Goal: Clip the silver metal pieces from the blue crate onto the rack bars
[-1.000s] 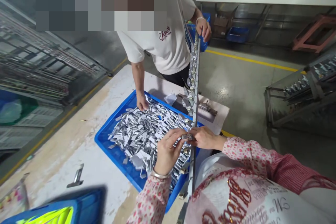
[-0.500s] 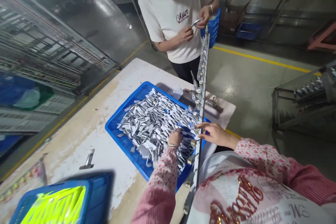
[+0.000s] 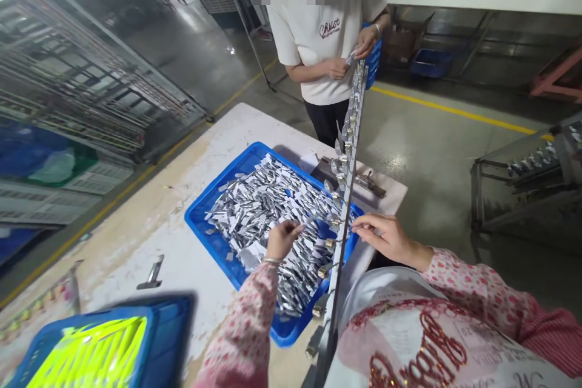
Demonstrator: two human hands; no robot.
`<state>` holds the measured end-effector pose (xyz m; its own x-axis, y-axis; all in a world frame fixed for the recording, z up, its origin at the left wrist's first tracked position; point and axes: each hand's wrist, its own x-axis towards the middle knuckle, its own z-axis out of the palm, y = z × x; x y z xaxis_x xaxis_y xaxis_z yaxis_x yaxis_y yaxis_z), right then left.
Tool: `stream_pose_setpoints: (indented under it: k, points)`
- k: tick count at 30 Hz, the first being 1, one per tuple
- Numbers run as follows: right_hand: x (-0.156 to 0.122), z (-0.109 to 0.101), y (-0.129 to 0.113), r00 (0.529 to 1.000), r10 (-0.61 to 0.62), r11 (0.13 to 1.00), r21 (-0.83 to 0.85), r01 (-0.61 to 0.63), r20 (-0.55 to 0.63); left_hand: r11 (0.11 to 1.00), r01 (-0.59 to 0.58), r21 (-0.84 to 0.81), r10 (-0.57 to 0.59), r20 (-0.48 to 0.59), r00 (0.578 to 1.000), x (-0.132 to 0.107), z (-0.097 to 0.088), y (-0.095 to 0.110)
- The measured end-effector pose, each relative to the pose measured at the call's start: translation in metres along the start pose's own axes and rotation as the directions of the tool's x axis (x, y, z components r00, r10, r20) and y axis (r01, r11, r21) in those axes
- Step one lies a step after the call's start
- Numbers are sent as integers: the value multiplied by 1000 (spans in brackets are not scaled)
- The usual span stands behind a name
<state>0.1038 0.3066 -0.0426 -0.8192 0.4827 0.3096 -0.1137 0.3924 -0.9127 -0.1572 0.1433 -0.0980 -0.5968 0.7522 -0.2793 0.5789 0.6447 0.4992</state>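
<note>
A blue tray (image 3: pixel 210 188) is heaped with small silver fish-shaped pieces (image 3: pixel 259 209), many carrying pale flat tabs. Above the heap, my left hand (image 3: pixel 282 240) pinches one silver piece that points toward the rail; blur hides its details. A long metal rail (image 3: pixel 348 194) with a row of brass-coloured clips (image 3: pixel 330 243) slants across the tray's right side. Silver pieces sit in its far clips, while the near clips hold none. At the rail's right edge is my right hand (image 3: pixel 384 235), thumb and fingertips drawn together; anything between them is too small to make out.
Across the table (image 3: pixel 150 224) a co-worker (image 3: pixel 330 54) handles a silver piece at the rail's far end. A blue bin of neon-yellow pieces (image 3: pixel 91 351) stands front left, near a loose metal part (image 3: pixel 152 273). A rack (image 3: pixel 522 188) is at right.
My left hand has lifted out of the heap and moved left with a silver piece. My right hand has shifted slightly right, off the rail clip. The rail's near end has swung left.
</note>
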Motion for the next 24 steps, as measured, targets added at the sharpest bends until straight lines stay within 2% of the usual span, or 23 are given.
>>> stream_pose_setpoints:
  k: [3,4,6,8,10,12,13,14,15,16,18,19,21,22,24]
  points:
    - [10,3,-28,994,-69,991,122,58,86,984,-69,-164,53,-102,993,-43,-52,35]
    - [13,4,-37,986,-91,982,176,65,140,945,-139,-296,97,-152,984,-60,-66,52]
    - [17,7,-52,959,-159,952,293,87,233,863,-270,-426,218,-169,961,-92,-84,88]
    - [17,10,-62,926,-245,894,435,102,287,781,-323,-535,344,-64,937,-119,-89,119]
    - [15,13,-66,896,-292,805,591,42,335,689,-284,-667,426,56,903,-134,-83,138]
    - [13,14,-66,885,-271,713,696,-79,378,632,-220,-743,427,97,899,-140,-72,145]
    - [13,13,-64,895,-236,694,710,-118,379,636,-213,-742,391,72,917,-140,-66,145]
    - [13,13,-62,912,-196,708,695,-122,360,667,-227,-710,333,12,943,-140,-61,144]
    - [14,12,-60,933,-166,759,645,-87,320,722,-255,-643,268,-80,960,-138,-57,142]
    - [16,11,-58,950,-162,829,559,-15,267,791,-286,-542,220,-185,958,-137,-54,140]
    - [19,9,-57,950,-257,933,300,197,176,900,-345,-266,241,-357,903,-135,-51,138]
    - [21,10,-58,930,-332,938,157,308,160,918,-379,-117,307,-395,866,-134,-51,137]
    - [23,13,-62,878,-442,886,-59,459,185,880,-459,121,469,-381,797,-133,-53,139]
    - [24,15,-65,864,-460,864,-121,489,206,848,-495,191,530,-347,774,-133,-55,140]
    - [23,20,-66,870,-440,862,-168,478,222,800,-556,227,600,-264,756,-131,-60,140]
